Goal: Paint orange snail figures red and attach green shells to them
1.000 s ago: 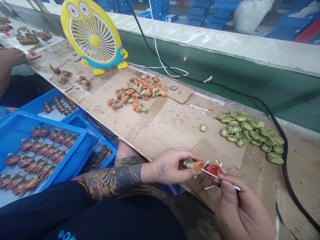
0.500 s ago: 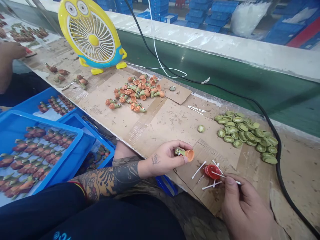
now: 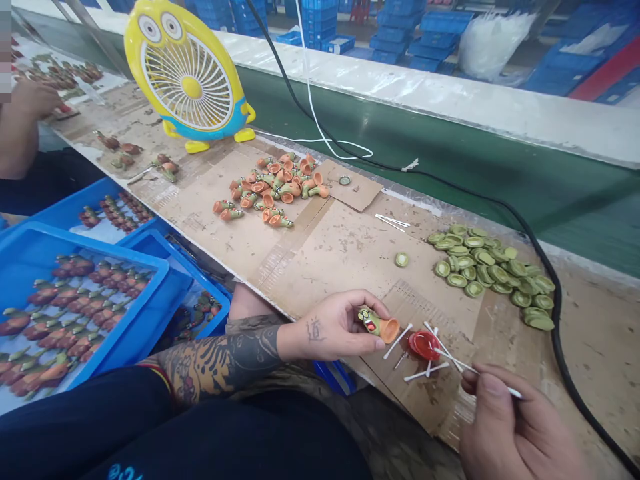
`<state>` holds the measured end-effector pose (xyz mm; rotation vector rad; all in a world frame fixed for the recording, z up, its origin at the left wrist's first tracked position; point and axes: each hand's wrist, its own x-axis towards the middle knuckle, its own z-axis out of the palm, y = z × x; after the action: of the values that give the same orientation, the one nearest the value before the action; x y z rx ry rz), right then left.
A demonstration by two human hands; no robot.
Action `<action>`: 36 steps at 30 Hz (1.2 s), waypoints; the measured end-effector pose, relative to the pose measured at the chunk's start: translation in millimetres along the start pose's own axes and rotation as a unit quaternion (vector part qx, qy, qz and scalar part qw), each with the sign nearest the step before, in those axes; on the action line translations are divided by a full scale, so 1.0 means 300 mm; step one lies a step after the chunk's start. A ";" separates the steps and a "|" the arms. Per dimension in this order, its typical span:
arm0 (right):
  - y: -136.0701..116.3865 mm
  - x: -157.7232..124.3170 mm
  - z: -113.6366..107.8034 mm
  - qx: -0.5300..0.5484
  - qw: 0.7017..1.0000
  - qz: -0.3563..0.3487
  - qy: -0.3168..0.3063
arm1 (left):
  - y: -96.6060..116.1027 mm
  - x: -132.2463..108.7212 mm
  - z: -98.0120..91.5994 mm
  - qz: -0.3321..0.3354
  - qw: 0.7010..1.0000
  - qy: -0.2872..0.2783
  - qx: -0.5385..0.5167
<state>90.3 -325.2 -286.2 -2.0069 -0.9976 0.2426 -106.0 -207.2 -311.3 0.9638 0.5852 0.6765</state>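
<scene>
Fingers (image 3: pixel 371 301) of my left hand (image 3: pixel 325 327) are curled in, pinching a figurine (image 3: pixel 381 325) out near 5 o'clock: green body, yellow-ringed eyes, red-and-white patch, hollow orange cup opening toward 4. My right hand (image 3: pixel 515 420), around 4, has thumb and index squeezed onto a white swab (image 3: pixel 457 362), tip right by the red pot (image 3: pixel 424 346); can't tell if they touch. Dark clothing (image 3: pixel 280 433) at 7 to 8 shows light-blue lettering (image 3: pixel 123 473) with an ®, cut off.
</scene>
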 end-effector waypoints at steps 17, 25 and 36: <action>-0.066 -0.036 0.063 0.135 0.986 -0.073 -0.062 | -0.014 -0.008 0.015 -0.030 0.997 -0.040 -0.058; -0.043 -0.049 0.064 0.159 0.983 -0.080 -0.038 | 0.013 -0.009 0.015 -0.057 0.995 -0.031 -0.078; 0.080 0.036 0.043 -0.098 0.987 -0.112 -0.061 | 0.006 0.003 -0.005 -0.034 0.996 0.013 -0.078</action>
<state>104.3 -317.0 -310.4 -2.0516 -1.3603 0.1517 -107.0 -204.9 -310.4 0.7865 0.5770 0.6643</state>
